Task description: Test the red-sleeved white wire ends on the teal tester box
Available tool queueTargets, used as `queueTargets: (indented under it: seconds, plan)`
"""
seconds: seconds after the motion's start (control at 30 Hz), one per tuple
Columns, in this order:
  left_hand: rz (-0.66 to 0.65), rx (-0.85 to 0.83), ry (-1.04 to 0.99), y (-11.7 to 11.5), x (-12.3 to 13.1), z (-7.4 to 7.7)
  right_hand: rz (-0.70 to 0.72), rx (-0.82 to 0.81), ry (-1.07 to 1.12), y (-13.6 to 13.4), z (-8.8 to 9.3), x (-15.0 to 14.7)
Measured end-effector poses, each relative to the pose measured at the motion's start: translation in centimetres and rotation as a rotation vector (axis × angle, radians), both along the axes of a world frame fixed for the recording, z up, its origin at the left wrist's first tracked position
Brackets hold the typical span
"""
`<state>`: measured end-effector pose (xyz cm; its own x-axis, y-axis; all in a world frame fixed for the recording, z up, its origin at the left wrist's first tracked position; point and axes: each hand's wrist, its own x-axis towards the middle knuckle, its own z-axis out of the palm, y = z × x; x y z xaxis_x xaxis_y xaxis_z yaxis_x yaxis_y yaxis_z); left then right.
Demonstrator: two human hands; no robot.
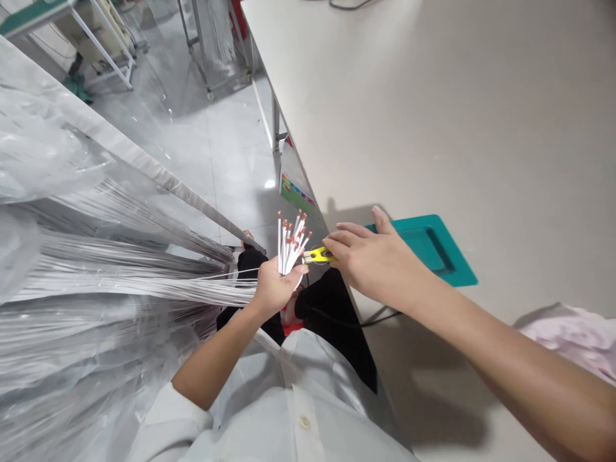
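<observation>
My left hand (276, 287) is closed around a bundle of white wires (289, 256). Their stripped, copper-coloured ends fan upward out of the fist, while the long lengths run off to the left. Just right of these ends, my right hand (368, 256) grips a small yellow hand tool (318, 255) by the table's edge. The tool's pale tip points at the bundle, close to my left thumb; the rest of it is hidden by my fingers, so its exact kind is unclear. One finger of the right hand sticks up, away from the tool.
Beyond my right hand, a teal tray (464, 273) lies on the pale table (433, 128). Pinkish cloth (572, 337) is at the right. Many plastic-wrapped wire bundles (96, 269) hang on the left beside a rail (144, 170). A dark cable (375, 322) crosses the table edge.
</observation>
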<state>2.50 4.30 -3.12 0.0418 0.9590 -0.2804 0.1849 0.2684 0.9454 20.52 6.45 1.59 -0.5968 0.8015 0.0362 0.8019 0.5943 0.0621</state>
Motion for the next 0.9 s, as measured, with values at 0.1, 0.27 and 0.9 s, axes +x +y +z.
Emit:
queueTargets:
  seconds: [0.1, 0.27, 0.9]
  plan:
    - [0.031, 0.031, 0.012, -0.1, 0.1, 0.1, -0.006, 0.036, -0.001, -0.1, -0.2, 0.1]
    - [0.076, 0.002, -0.023, -0.4, -0.2, -0.1, -0.012, 0.026, 0.005, -0.2, -0.5, 0.0]
    - [0.018, -0.092, -0.254, -2.5, -2.2, 4.1, -0.214, -0.289, 1.068, -5.2, -1.7, -4.0]
